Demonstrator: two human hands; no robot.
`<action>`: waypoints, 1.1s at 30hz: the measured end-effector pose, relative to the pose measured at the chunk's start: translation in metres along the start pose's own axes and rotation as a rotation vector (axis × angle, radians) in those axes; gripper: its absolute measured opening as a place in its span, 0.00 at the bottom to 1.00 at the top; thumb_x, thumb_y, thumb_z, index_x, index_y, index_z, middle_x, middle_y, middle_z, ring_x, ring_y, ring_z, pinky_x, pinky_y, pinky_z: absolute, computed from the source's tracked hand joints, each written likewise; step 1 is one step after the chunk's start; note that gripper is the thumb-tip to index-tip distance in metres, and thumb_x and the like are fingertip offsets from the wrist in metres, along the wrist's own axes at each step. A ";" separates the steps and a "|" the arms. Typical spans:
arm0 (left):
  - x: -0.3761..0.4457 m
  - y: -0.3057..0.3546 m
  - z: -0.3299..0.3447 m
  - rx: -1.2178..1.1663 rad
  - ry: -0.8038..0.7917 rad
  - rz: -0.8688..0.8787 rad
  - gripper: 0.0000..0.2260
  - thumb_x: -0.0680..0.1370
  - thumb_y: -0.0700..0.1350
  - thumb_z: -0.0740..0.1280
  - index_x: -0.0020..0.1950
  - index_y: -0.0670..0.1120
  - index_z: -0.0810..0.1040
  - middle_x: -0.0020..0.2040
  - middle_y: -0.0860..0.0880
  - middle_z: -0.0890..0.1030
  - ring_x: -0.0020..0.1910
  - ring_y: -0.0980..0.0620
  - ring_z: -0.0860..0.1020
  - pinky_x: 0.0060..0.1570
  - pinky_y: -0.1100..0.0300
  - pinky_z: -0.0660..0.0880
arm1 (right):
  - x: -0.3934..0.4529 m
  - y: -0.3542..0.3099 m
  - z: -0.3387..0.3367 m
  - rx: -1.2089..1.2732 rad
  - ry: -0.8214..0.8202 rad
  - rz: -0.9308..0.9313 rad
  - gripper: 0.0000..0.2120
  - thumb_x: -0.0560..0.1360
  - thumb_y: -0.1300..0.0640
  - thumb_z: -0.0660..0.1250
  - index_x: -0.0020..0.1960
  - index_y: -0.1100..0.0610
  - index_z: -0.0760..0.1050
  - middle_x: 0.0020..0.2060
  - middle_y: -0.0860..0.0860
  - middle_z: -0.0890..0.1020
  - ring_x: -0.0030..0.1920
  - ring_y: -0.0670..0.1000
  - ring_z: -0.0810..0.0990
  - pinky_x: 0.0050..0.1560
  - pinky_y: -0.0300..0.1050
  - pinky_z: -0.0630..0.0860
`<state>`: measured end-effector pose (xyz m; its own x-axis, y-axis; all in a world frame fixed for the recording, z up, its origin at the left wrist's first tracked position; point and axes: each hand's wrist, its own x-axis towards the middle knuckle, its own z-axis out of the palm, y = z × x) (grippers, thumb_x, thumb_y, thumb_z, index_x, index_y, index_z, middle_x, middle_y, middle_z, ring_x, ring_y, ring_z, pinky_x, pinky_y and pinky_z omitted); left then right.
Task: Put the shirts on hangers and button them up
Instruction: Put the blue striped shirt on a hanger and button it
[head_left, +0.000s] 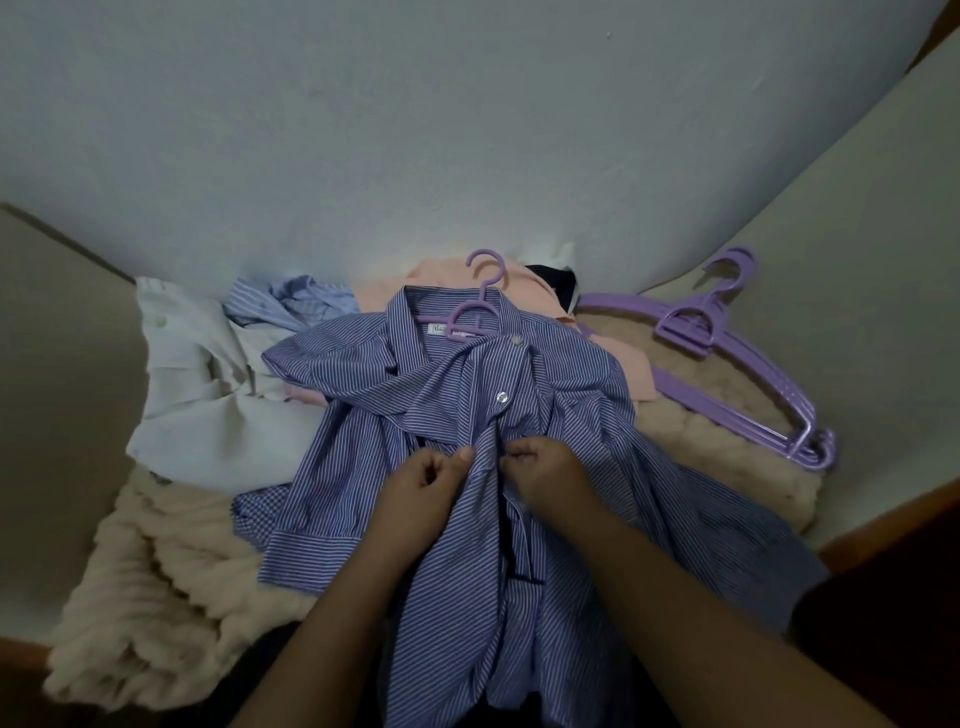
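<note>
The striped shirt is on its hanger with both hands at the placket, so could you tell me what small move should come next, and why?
Probably push the next button through its hole. The striped shirt looks buttoned at the two top buttons, while the left hand and right hand pinch the two front edges together just below, where the front still gapes.

We see a blue striped shirt (467, 415) lying front up on a purple hanger (480, 296), top two buttons done. Other shirts (208, 384) are heaped toward the blanket's left edge, spare hangers (727, 358) near its right.
</note>
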<state>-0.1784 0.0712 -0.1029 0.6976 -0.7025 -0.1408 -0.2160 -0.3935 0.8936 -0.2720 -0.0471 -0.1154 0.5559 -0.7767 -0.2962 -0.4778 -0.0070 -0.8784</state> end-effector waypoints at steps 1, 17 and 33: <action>0.001 0.000 -0.001 0.004 -0.011 -0.017 0.19 0.77 0.59 0.64 0.36 0.46 0.68 0.31 0.52 0.70 0.31 0.55 0.69 0.36 0.59 0.68 | 0.002 -0.001 0.000 -0.010 -0.005 0.019 0.13 0.74 0.57 0.69 0.56 0.62 0.79 0.51 0.57 0.83 0.50 0.56 0.81 0.55 0.51 0.78; 0.011 -0.002 -0.027 0.157 0.082 0.044 0.14 0.71 0.43 0.75 0.33 0.45 0.71 0.29 0.50 0.75 0.27 0.56 0.71 0.30 0.60 0.67 | 0.013 0.000 0.007 -0.115 0.020 -0.013 0.12 0.74 0.55 0.69 0.33 0.50 0.74 0.33 0.50 0.80 0.27 0.48 0.71 0.33 0.43 0.73; -0.012 0.013 -0.022 0.042 -0.030 0.112 0.06 0.76 0.52 0.68 0.45 0.51 0.83 0.45 0.51 0.81 0.47 0.55 0.79 0.49 0.61 0.74 | -0.013 -0.006 0.002 0.087 0.046 -0.145 0.06 0.74 0.65 0.68 0.40 0.58 0.74 0.24 0.45 0.74 0.20 0.40 0.70 0.21 0.31 0.66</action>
<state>-0.1748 0.0874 -0.0802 0.6466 -0.7609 -0.0545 -0.3206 -0.3359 0.8857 -0.2753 -0.0356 -0.1063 0.5819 -0.7996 -0.1485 -0.3330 -0.0677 -0.9405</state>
